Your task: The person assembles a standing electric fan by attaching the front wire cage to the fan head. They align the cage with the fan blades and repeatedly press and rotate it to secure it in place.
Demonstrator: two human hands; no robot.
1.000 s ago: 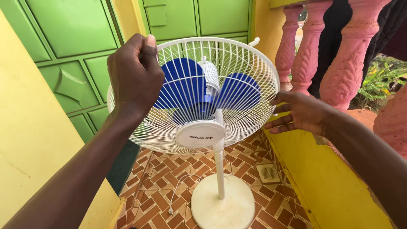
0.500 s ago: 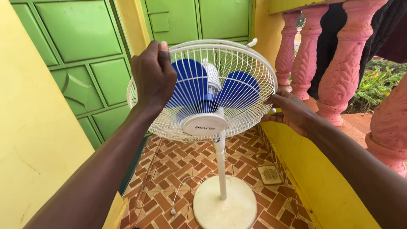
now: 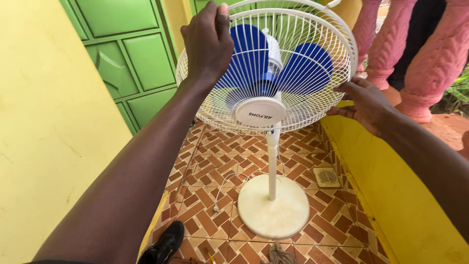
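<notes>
In the head view, a white pedestal fan (image 3: 267,68) stood on a tiled floor (image 3: 215,161), its cage tilted so the front grille faced down and toward the camera. The left hand (image 3: 207,41) was at the upper left of the cage rim, fingers curled shut around the rim wire at the top. The right hand (image 3: 364,102) was at the lower right of the rim, fingers bent and pressed against the cage edge; whether they fully closed round a wire could not be told. The two hands sat across the cage from each other, on a line running from upper left to lower right through the hub. The left hand was higher and farther from the body, the right lower and nearer.

Behind the wires the blue blades (image 3: 303,66) showed. The pole (image 3: 272,164) ran straight down from below the cage to the round base (image 3: 273,205), so the fan's long axis was upright while the cage lay tipped. A thin white cord (image 3: 224,188) lay loose on the tiles left of the base.

A round white badge (image 3: 260,112) with dark lettering sat at the grille's centre. A square drain cover (image 3: 327,177) lay by the yellow wall (image 3: 405,205). Green doors (image 3: 132,58) were at the left, pink balusters (image 3: 435,58) at the right, and a black shoe (image 3: 163,244) at the bottom.
</notes>
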